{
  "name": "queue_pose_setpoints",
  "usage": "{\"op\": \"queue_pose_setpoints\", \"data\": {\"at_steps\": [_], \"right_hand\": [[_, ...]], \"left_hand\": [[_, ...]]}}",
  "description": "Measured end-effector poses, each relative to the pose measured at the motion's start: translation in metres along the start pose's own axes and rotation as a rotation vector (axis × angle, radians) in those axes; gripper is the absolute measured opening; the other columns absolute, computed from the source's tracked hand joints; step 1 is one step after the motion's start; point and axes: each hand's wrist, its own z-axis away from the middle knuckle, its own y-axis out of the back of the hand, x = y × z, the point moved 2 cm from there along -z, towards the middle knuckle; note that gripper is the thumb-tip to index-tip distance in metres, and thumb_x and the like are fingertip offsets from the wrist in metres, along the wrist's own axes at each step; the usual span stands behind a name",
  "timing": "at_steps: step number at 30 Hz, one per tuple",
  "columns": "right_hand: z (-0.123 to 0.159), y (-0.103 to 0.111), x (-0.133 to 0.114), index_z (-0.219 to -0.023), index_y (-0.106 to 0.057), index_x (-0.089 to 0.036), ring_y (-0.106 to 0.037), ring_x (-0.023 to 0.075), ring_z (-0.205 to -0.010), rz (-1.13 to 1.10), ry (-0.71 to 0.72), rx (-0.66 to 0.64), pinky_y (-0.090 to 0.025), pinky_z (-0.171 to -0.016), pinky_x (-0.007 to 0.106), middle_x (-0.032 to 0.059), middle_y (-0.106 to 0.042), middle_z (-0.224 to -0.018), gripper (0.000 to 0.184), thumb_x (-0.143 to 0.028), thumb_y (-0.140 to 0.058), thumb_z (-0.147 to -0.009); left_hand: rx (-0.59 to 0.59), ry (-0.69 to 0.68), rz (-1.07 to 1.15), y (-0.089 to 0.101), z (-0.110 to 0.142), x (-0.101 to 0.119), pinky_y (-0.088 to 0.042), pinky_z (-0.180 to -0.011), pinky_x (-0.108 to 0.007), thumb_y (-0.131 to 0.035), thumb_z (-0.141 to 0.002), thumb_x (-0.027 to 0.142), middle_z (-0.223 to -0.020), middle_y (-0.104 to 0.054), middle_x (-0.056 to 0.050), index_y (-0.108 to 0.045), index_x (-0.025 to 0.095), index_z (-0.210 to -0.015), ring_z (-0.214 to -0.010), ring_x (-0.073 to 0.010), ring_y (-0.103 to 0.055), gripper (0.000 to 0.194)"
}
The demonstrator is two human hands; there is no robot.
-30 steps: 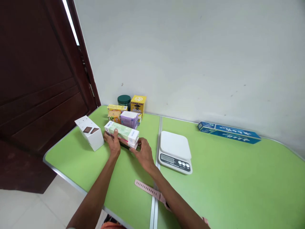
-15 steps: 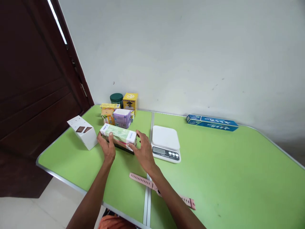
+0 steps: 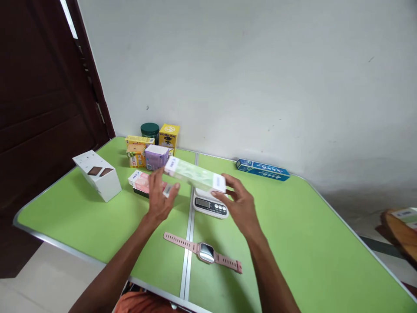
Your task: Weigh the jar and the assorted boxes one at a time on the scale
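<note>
My right hand grips the right end of a long light green and white carton, thumb on the near side and fingers behind. The carton is raised and hangs over a white kitchen scale, hiding most of its plate. At the carton's left end is my left hand, thumb spread and apart from the carton; its fingertips are close to the end, and whether they touch is unclear. Behind that hand, a pink and white carton lies on the table. A smartwatch with a pink strap lies stretched out in front of the scale.
A white box stands at the left. Behind are a purple pack, small yellow boxes, a green-lidded jar and a yellow box. Two blue toothpaste boxes lie near the wall. A seam crosses the green table.
The green carton has been lifted off the pink carton and carried right, over the scale. My left thumb has come away from it. The view has shifted to the right.
</note>
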Motion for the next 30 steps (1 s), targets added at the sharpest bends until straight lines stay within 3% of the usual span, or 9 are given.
{"op": "queue_pose_setpoints", "data": {"at_steps": [3,5,10,16,20,25,30], "right_hand": [[-0.008,0.041,0.015,-0.124,-0.07,-0.027,-0.068,0.0287,-0.113,-0.014,-0.014,0.053,-0.056,-0.101,0.049,0.0059,-0.071,-0.13,0.062,-0.047,-0.091,-0.069],[-0.013,0.057,0.031,-0.122,-0.07,-0.026,-0.069,0.0294,-0.114,-0.044,-0.064,0.063,-0.054,-0.103,0.051,0.0063,-0.072,-0.129,0.063,-0.047,-0.092,-0.067],[-0.024,0.068,0.072,-0.122,-0.069,-0.023,-0.068,0.0323,-0.117,-0.066,-0.146,0.053,-0.053,-0.105,0.053,0.0091,-0.073,-0.128,0.069,-0.047,-0.093,-0.062],[-0.028,0.062,0.093,-0.131,-0.067,-0.023,-0.063,0.0342,-0.129,-0.091,-0.189,0.031,-0.049,-0.112,0.054,0.0115,-0.069,-0.138,0.077,-0.047,-0.094,-0.062],[-0.024,0.069,0.115,-0.128,-0.068,-0.028,-0.059,0.0311,-0.136,-0.25,-0.232,0.177,-0.047,-0.115,0.051,0.0087,-0.065,-0.144,0.07,-0.056,-0.089,-0.069],[-0.018,0.081,0.145,-0.096,-0.071,-0.022,-0.074,0.0238,-0.1,-0.434,-0.247,0.451,-0.056,-0.105,0.046,0.0062,-0.076,-0.103,0.058,-0.067,-0.088,-0.063],[-0.015,0.074,0.146,-0.099,-0.074,-0.02,-0.073,0.0199,-0.09,-0.301,-0.197,0.402,-0.058,-0.096,0.042,0.0053,-0.075,-0.096,0.053,-0.063,-0.085,-0.071]], "left_hand": [[-0.185,0.033,0.101,-0.035,0.003,0.026,-0.042,-0.114,-0.052,-0.056,-0.098,0.055,-0.14,-0.053,-0.018,-0.038,0.018,-0.154,-0.133,-0.032,-0.05,0.07],[-0.252,0.068,0.148,-0.055,0.006,0.035,-0.039,-0.117,-0.051,-0.056,-0.098,0.053,-0.142,-0.051,-0.019,-0.034,0.018,-0.156,-0.137,-0.0319,-0.048,0.072],[-0.403,0.215,0.13,-0.085,0.02,0.021,-0.035,-0.12,-0.054,-0.055,-0.097,0.048,-0.144,-0.05,-0.023,-0.032,0.011,-0.154,-0.141,-0.0347,-0.045,0.072],[-0.424,0.268,0.107,-0.09,0.031,-0.01,-0.032,-0.123,-0.055,-0.054,-0.096,0.047,-0.147,-0.051,-0.025,-0.037,0.011,-0.15,-0.144,-0.0346,-0.046,0.067],[-0.417,0.39,0.213,-0.09,0.038,-0.028,-0.029,-0.126,-0.053,-0.054,-0.096,0.052,-0.16,-0.041,-0.025,-0.031,0.013,-0.156,-0.152,-0.0335,-0.039,0.075],[-0.393,0.394,0.279,-0.093,0.041,-0.039,-0.031,-0.125,-0.052,-0.05,-0.1,0.053,-0.159,-0.044,-0.023,-0.033,0.013,-0.155,-0.149,-0.0321,-0.044,0.07],[-0.372,0.379,0.276,-0.093,0.04,-0.041,-0.038,-0.121,-0.053,-0.049,-0.1,0.05,-0.155,-0.048,-0.024,-0.035,0.013,-0.153,-0.143,-0.032,-0.051,0.066]]}}
